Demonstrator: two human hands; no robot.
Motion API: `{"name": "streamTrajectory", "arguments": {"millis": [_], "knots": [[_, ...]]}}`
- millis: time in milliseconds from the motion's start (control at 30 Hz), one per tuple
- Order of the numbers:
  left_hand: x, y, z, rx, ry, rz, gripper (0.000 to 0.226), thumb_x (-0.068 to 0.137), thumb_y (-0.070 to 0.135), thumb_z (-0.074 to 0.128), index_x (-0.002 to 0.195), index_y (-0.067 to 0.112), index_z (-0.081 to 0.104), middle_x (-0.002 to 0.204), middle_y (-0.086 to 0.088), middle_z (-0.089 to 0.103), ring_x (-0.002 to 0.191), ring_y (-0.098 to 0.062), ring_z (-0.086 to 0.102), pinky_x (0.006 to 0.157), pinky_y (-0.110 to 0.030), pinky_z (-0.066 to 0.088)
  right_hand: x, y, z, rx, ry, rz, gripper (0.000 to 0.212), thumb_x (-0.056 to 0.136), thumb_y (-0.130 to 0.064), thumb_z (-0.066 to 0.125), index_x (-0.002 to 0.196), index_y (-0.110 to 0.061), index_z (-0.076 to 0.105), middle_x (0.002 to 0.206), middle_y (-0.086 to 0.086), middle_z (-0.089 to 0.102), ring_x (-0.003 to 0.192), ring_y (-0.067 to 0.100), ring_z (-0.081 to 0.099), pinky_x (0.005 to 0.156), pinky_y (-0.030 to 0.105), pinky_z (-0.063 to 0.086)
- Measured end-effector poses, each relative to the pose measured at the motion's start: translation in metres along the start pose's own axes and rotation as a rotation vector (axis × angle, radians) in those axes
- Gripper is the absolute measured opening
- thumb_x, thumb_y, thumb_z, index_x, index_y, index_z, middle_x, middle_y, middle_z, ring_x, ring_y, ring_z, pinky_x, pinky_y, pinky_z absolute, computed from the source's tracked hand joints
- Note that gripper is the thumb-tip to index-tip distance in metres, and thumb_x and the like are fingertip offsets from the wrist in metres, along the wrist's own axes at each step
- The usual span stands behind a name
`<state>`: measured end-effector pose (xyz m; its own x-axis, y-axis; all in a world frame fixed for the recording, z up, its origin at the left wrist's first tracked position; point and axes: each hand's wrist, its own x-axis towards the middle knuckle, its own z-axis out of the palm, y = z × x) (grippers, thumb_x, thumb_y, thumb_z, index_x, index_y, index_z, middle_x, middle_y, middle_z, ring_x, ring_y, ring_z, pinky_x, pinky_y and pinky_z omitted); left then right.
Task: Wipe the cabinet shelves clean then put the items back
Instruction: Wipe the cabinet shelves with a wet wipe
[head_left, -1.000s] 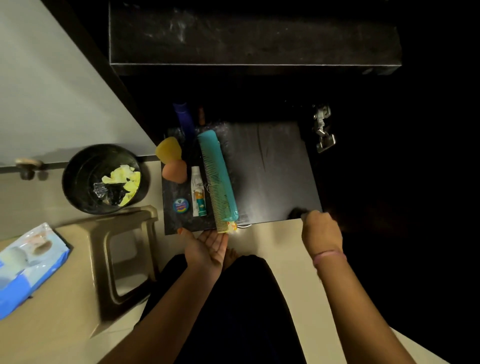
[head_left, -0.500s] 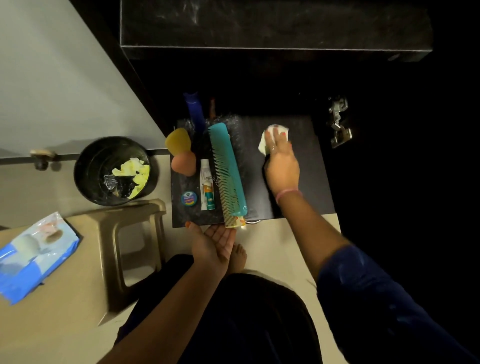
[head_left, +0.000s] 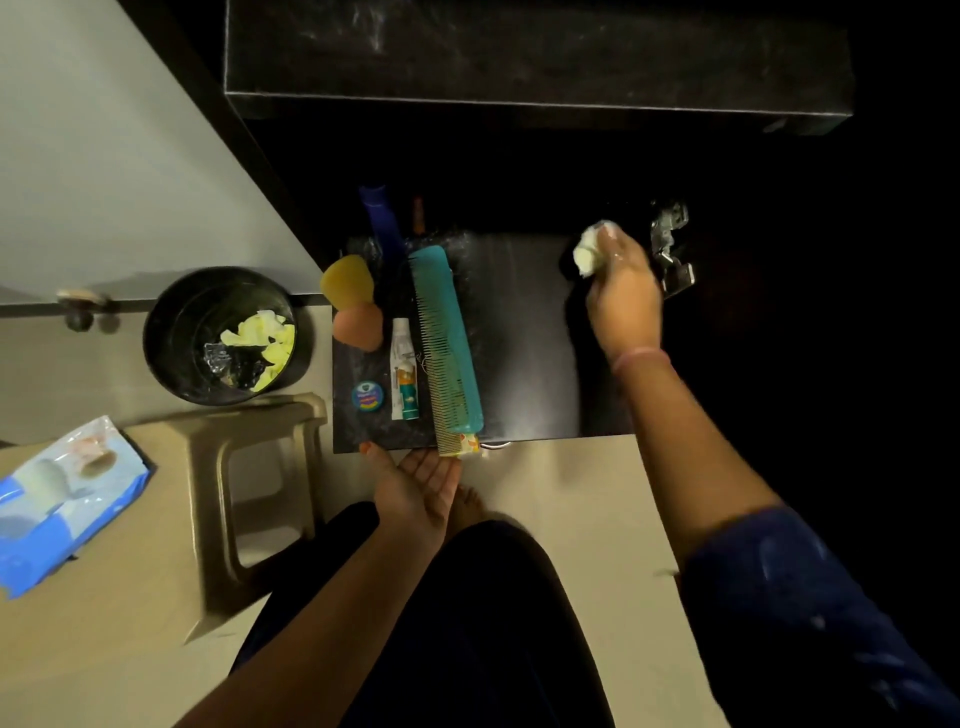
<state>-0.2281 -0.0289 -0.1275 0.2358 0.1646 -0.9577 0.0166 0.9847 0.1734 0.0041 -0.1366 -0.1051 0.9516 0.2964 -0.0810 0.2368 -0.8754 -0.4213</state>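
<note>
Right hand is gripping wipe at shelf's far right corner, apparently; left hand lying open. Wide strokes risk dislodging overhanging comb.

This is a home, most likely a bathroom or dressing corner. A low dark cabinet shelf holds toiletries: a teal comb, two makeup sponges, a small tube and a little round balm tin. On the pale tiled floor beside it stand a black waste bin, a plastic stool and a blue pack of wet wipes.
</note>
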Motion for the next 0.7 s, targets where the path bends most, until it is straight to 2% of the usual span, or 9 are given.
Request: {"name": "streamTrajectory", "arguments": {"millis": [100, 200, 267, 333, 400, 467, 533, 600, 700], "knots": [[0.000, -0.001, 0.000, 0.028, 0.013, 0.012, 0.079, 0.088, 0.068, 0.024, 0.123, 0.002, 0.049, 0.132, -0.016, 0.054, 0.109, -0.026, 0.055, 0.093, -0.036, 0.044, 0.025, -0.010, 0.033, -0.195, -0.229, -0.012, 0.056, 0.094, 0.001, 0.030, 0.148, -0.013, 0.023, 0.156, 0.012, 0.017, 0.141, 0.032, 0.024, 0.112, 0.040, 0.030], [-0.002, -0.001, 0.002, 0.020, 0.017, 0.005, 0.082, 0.088, 0.068, 0.024, 0.128, 0.000, 0.046, 0.134, -0.017, 0.052, 0.115, -0.027, 0.054, 0.095, -0.037, 0.042, -0.017, -0.006, 0.046, -0.282, -0.147, 0.103, 0.060, 0.091, 0.003, 0.028, 0.149, -0.002, 0.010, 0.156, 0.020, 0.008, 0.144, 0.034, 0.012, 0.117, 0.040, 0.024], [-0.002, -0.002, 0.004, 0.005, 0.025, 0.003, 0.085, 0.087, 0.070, 0.024, 0.130, -0.001, 0.045, 0.134, -0.016, 0.052, 0.123, -0.028, 0.051, 0.099, -0.037, 0.041, -0.067, 0.000, 0.046, -0.271, -0.131, 0.159, 0.060, 0.087, 0.003, 0.029, 0.145, 0.006, 0.016, 0.152, 0.029, 0.016, 0.141, 0.039, 0.022, 0.113, 0.042, 0.032], [-0.002, -0.004, 0.007, -0.022, 0.031, 0.005, 0.088, 0.086, 0.071, 0.024, 0.131, -0.002, 0.044, 0.135, -0.016, 0.052, 0.124, -0.028, 0.051, 0.103, -0.037, 0.040, -0.115, 0.005, 0.042, -0.338, -0.219, 0.190, 0.058, 0.080, 0.002, 0.025, 0.136, 0.014, 0.034, 0.139, 0.037, 0.037, 0.127, 0.045, 0.044, 0.094, 0.043, 0.051], [-0.001, -0.004, 0.008, -0.047, 0.029, 0.006, 0.090, 0.085, 0.072, 0.025, 0.132, -0.002, 0.042, 0.136, -0.017, 0.051, 0.125, -0.028, 0.051, 0.104, -0.038, 0.040, -0.146, 0.006, 0.033, -0.420, -0.302, 0.214, 0.056, 0.080, 0.004, 0.023, 0.132, 0.013, 0.041, 0.133, 0.037, 0.044, 0.119, 0.044, 0.053, 0.077, 0.041, 0.059], [0.000, -0.004, 0.006, -0.054, 0.021, -0.003, 0.090, 0.085, 0.072, 0.025, 0.134, -0.002, 0.041, 0.137, -0.017, 0.050, 0.125, -0.028, 0.050, 0.105, -0.039, 0.039, -0.153, 0.003, 0.015, -0.502, -0.368, 0.192, 0.050, 0.086, 0.007, 0.031, 0.134, 0.002, 0.044, 0.134, 0.029, 0.046, 0.118, 0.037, 0.055, 0.077, 0.036, 0.056], [0.000, -0.003, 0.005, -0.042, 0.015, -0.003, 0.090, 0.084, 0.073, 0.026, 0.133, -0.001, 0.042, 0.136, -0.016, 0.051, 0.124, -0.028, 0.051, 0.104, -0.038, 0.039, -0.139, -0.005, -0.008, -0.539, -0.371, 0.187, 0.036, 0.088, 0.005, 0.041, 0.118, -0.006, 0.058, 0.120, 0.018, 0.058, 0.105, 0.031, 0.063, 0.077, 0.033, 0.053], [0.001, -0.003, 0.004, -0.032, 0.020, -0.004, 0.090, 0.083, 0.074, 0.026, 0.132, 0.000, 0.043, 0.134, -0.016, 0.054, 0.122, -0.027, 0.053, 0.102, -0.037, 0.041, -0.101, -0.022, -0.024, -0.486, -0.234, 0.182, 0.028, 0.091, 0.004, 0.042, 0.111, -0.003, 0.060, 0.115, 0.018, 0.061, 0.104, 0.034, 0.063, 0.081, 0.037, 0.051], [0.002, -0.005, 0.004, -0.014, 0.018, 0.002, 0.090, 0.083, 0.074, 0.026, 0.129, 0.000, 0.046, 0.130, -0.015, 0.056, 0.119, -0.026, 0.056, 0.098, -0.036, 0.043, -0.027, -0.041, -0.009, -0.236, -0.093, 0.035, 0.035, 0.094, -0.001, 0.039, 0.124, -0.005, 0.054, 0.134, 0.016, 0.050, 0.121, 0.033, 0.051, 0.096, 0.038, 0.045]]}}
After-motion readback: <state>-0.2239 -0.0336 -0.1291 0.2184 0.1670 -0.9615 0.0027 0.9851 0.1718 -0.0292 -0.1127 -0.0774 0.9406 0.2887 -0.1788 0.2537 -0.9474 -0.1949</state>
